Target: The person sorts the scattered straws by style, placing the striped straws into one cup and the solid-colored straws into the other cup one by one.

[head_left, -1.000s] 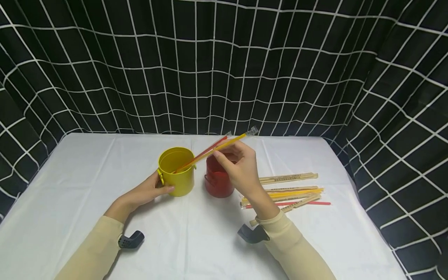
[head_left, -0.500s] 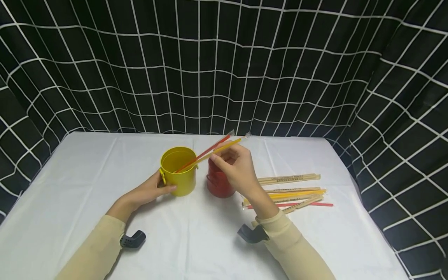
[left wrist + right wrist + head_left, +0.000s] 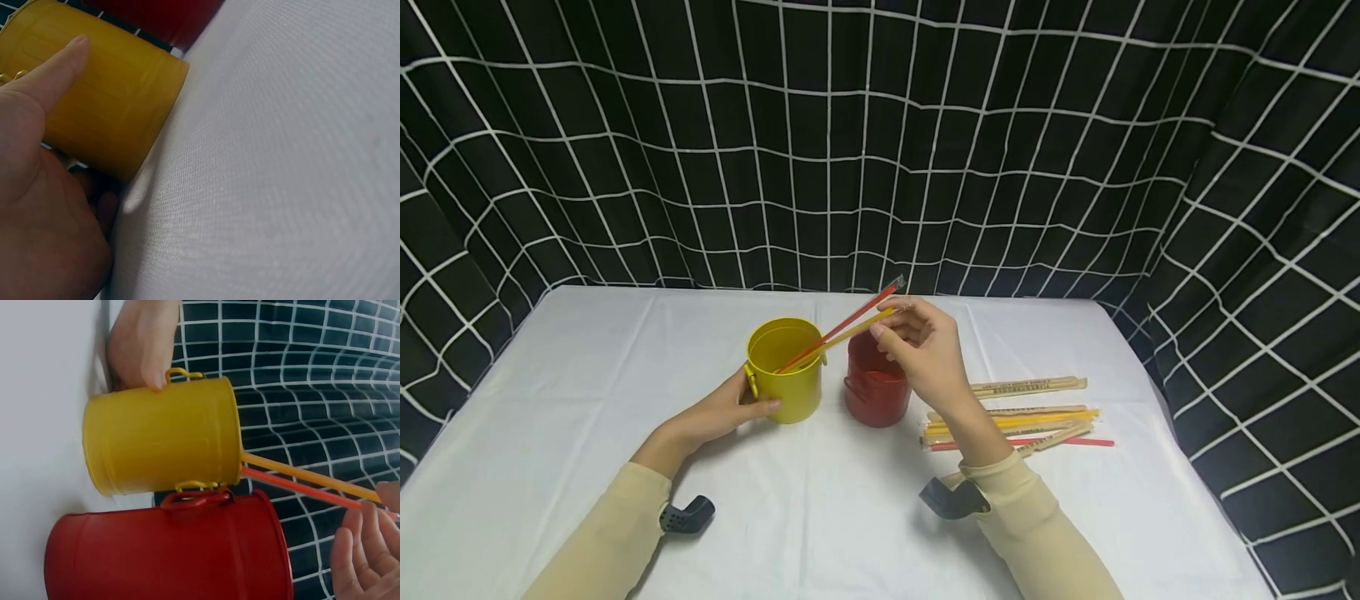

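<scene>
My left hand holds the small yellow bucket by its left side, thumb on the front wall and the other fingers behind it. Leaning out of the bucket to the right are a red straw and a yellow straw. My right hand pinches the yellow straw near its upper end, thumb against fingertips. In the right wrist view the red straw runs just beside the yellow straw toward the fingers. A red bucket stands below the right hand, partly hidden by it.
On the white tablecloth, right of the red bucket, lie several paper-wrapped sticks, yellow straws and a pinkish-red straw. My right forearm covers part of that pile. A black curtain with white grid lines hangs behind the table.
The yellow straw's top end has come down and left, so less of it sticks out past my right fingers, which now grip near the end. My left hand stays on the yellow bucket.
</scene>
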The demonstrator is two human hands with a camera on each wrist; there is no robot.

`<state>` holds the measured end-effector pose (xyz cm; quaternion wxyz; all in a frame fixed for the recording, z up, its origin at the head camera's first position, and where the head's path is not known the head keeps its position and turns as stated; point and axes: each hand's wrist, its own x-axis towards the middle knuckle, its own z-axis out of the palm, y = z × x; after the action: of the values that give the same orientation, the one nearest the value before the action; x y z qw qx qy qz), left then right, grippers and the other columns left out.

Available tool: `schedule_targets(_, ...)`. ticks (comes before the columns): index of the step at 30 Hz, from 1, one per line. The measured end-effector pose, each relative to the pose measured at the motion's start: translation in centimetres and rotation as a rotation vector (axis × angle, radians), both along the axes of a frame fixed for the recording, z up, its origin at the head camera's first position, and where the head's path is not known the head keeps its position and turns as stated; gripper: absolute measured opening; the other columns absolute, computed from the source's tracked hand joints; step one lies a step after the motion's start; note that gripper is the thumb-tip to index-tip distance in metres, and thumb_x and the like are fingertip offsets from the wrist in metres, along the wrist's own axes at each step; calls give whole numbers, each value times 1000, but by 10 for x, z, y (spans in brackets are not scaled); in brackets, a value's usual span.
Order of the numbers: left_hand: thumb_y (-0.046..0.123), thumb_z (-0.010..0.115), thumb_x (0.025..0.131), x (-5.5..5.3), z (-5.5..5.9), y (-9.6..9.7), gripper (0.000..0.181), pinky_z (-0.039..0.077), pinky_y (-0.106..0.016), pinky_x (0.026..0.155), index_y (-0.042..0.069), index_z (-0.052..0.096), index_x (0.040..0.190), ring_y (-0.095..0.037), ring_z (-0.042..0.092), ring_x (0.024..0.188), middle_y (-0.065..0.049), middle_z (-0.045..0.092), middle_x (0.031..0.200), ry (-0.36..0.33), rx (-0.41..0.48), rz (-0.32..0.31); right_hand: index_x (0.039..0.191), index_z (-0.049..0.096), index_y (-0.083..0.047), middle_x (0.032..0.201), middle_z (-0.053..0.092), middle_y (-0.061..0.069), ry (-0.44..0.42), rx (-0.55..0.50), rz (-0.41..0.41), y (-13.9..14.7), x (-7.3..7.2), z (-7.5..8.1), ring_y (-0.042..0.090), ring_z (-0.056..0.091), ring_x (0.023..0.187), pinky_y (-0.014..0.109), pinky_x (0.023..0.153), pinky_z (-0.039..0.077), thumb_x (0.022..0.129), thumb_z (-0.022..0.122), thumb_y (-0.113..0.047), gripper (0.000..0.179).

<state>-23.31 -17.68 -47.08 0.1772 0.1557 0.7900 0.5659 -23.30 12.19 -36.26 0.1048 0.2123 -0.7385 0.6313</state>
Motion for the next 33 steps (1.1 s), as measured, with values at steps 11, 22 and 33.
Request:
schedule_targets(11,27,68,97,1,-4,3,84,3,-61,128,14,15,161,-36,7,159,-14,16,169,3,41,-10,118,63,5,85,69,-8,29,-39,-42,17,1,8,10,65,68,21,62,57,92,66,0,27)
schedule_targets(22,30,69,96,-3,-3,1,86,4,-60,128,16,14,161,-36,7,159,-12,16,170,14,21,0,114,63,9,83,69,-9,74,-9,-39,48,1,18,6,64,67,17,61,57,93,65,2,22)
schedule_targets(33,28,69,96,-1,-2,2,86,4,-60,128,14,14,161,-36,9,159,-13,18,169,2,39,-2,107,68,-6,87,71,-7,58,80,-16,93,5,-1,7,66,70,19,62,57,93,65,4,17)
